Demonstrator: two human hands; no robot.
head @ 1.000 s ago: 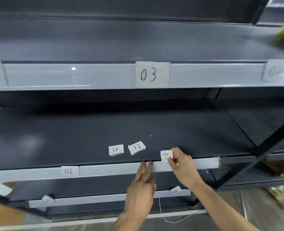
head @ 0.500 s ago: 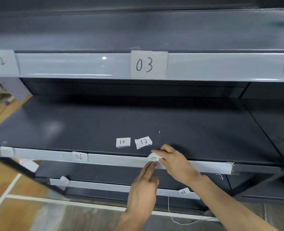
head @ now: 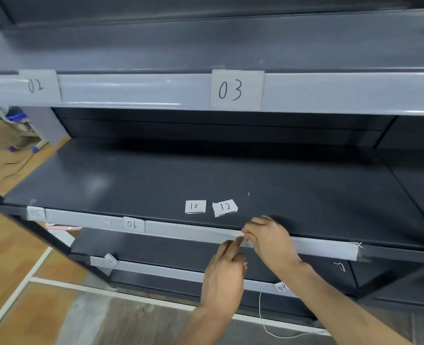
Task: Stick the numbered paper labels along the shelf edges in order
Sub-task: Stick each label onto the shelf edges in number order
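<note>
Label (head: 244,241) lies within grip of right hand (head: 272,239).

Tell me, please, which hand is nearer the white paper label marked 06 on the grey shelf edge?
Left. The left hand sits right of and below the white paper 06 label; the right hand is farther right.

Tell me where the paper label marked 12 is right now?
In the head view, label 12 lies on the middle shelf, just right of label 10, behind the right hand.
</note>
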